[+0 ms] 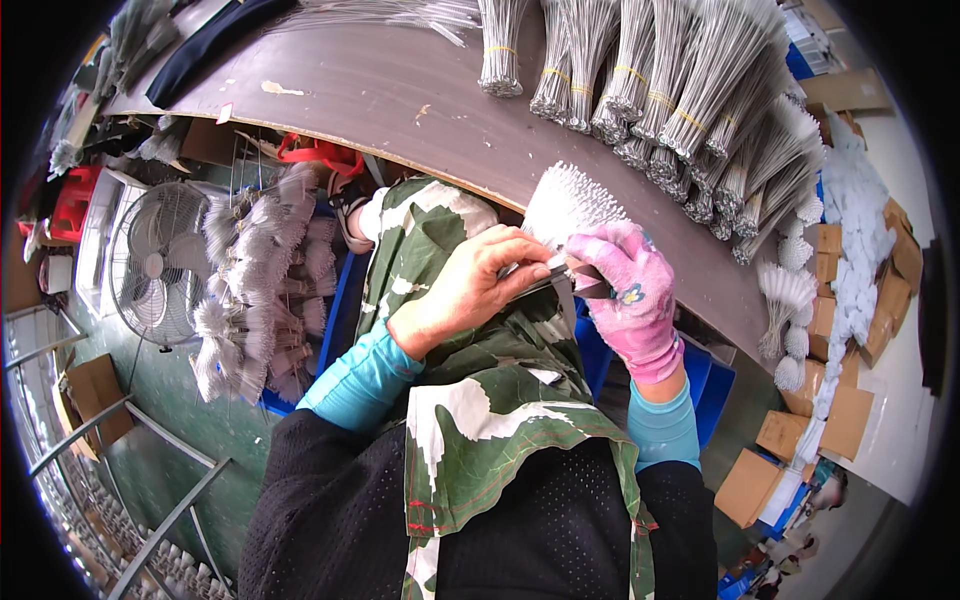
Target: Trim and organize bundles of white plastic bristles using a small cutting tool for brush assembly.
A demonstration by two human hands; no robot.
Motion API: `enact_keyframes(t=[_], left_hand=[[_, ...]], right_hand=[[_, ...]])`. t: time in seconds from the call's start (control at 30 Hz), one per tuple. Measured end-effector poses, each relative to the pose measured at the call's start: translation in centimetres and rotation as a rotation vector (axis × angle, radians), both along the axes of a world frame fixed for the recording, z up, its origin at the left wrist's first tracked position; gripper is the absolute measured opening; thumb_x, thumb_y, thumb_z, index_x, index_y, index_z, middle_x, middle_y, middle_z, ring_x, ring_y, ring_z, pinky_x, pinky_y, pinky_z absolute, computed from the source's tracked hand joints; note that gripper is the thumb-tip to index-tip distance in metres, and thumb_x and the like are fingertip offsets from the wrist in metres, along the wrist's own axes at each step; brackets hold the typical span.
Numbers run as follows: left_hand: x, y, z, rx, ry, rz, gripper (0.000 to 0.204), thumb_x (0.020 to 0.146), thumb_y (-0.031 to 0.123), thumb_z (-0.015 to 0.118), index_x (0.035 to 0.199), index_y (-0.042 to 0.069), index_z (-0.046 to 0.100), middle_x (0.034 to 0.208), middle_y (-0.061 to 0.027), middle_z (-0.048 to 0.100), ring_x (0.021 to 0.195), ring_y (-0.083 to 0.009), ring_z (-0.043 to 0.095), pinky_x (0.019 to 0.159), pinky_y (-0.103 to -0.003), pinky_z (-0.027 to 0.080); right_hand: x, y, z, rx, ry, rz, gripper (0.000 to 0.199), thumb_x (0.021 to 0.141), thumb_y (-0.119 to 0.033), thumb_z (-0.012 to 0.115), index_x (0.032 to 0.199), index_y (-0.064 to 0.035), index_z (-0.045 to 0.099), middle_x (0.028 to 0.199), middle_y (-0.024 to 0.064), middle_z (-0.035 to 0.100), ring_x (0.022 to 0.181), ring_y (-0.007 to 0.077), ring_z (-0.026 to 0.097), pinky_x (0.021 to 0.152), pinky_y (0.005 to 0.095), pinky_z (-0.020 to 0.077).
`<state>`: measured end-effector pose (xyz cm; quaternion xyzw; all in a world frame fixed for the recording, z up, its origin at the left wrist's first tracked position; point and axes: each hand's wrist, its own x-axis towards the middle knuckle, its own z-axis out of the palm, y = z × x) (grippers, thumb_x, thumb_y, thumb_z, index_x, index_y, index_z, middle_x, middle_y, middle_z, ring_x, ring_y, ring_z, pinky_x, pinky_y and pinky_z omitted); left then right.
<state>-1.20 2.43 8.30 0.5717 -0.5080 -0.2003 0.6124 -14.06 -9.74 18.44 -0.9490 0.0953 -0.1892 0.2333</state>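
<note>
Just in front of the table edge, over my lap, a bundle of thin white-tipped rods (572, 205) fans out away from me. They look like slim wire brushes. My bare left hand (485, 270) is closed at the bundle's near end, thumb and fingers pinching a dark flat strip (565, 297). In a pink knit glove with a flower patch, my right hand (628, 280) is closed at the bundle's right side, also on the strip, whose loose end hangs between the hands. The fingers hide the bundle's lower part.
Many wire bundles (690, 110) with yellow bands lie on the brown table (370, 105). White brush bundles (255, 270) are piled at left beside a standing fan (155, 262). Metal rails (165, 520) stand lower left. Cardboard boxes (750, 487) and a blue bin (715, 400) are at right.
</note>
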Motion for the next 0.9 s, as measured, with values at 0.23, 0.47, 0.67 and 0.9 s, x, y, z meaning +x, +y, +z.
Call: enact_keyframes(t=[0.23, 0.47, 0.67, 0.9], left_hand=[[-1.0, -0.4, 0.3, -0.020, -0.029, 0.102, 0.011, 0.077, 0.009, 0.072, 0.083, 0.005, 0.063, 0.073, -0.0082, 0.060, 0.064, -0.0250, 0.060, 0.057, -0.033, 0.048], [-2.4, -0.3, 0.5, -0.068, -0.202, 0.189, 0.018, 0.070, 0.002, 0.074, 0.083, 0.006, 0.062, 0.076, -0.0078, 0.062, 0.065, -0.0247, 0.060, 0.056, -0.033, 0.046], [-2.8, -0.4, 0.9, -0.075, -0.329, 0.243, 0.019, 0.068, 0.001, 0.072, 0.083, 0.007, 0.063, 0.075, -0.0060, 0.062, 0.064, -0.0249, 0.058, 0.056, -0.034, 0.045], [-3.6, -0.2, 1.0, -0.065, -0.285, 0.218, 0.017, 0.068, 0.000, 0.071, 0.081, 0.006, 0.062, 0.076, -0.0061, 0.062, 0.064, -0.0245, 0.058, 0.056, -0.034, 0.045]], right_hand=[[-2.5, 3.1, -1.8, 0.885, -0.140, -0.431, 0.019, 0.083, 0.003, 0.064, 0.102, 0.0019, 0.062, 0.086, 0.0032, 0.063, 0.071, 0.0074, 0.059, 0.063, 0.0219, 0.0476], [-2.1, 3.2, -3.5, 0.838, -0.170, -0.442, 0.006, 0.085, -0.002, 0.065, 0.089, 0.0019, 0.063, 0.072, -0.0013, 0.061, 0.067, 0.0031, 0.053, 0.060, 0.0203, 0.0452], [-2.1, 3.2, -4.0, 0.799, -0.190, -0.453, 0.007, 0.083, -0.003, 0.066, 0.081, 0.0011, 0.061, 0.067, -0.0016, 0.059, 0.063, 0.0030, 0.050, 0.058, 0.0214, 0.0439], [-2.2, 1.7, -4.6, 0.247, -0.234, -0.450, 0.013, 0.086, -0.005, 0.061, 0.075, -0.0007, 0.056, 0.065, -0.0007, 0.057, 0.057, 0.0054, 0.049, 0.054, 0.0224, 0.0420]])
